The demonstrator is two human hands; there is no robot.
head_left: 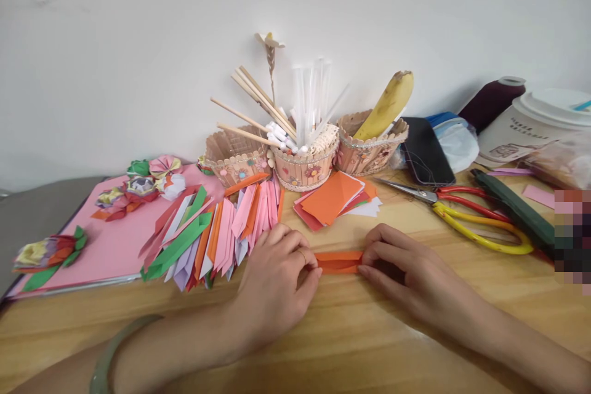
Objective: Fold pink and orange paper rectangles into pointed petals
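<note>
Nothing is showing up as readable text. Two short lines of dark, slanting lettering (530,128) are running across the side of the large, white, round cup (521,136) with a pale lid, which is standing beyond and well to the right of the right hand's fingers (382,250), but they are blurring too much for any word to be made out. Beneath the lettering, a small, dark, outlined emblem (506,149) is sitting, its details too small to tell.
</note>
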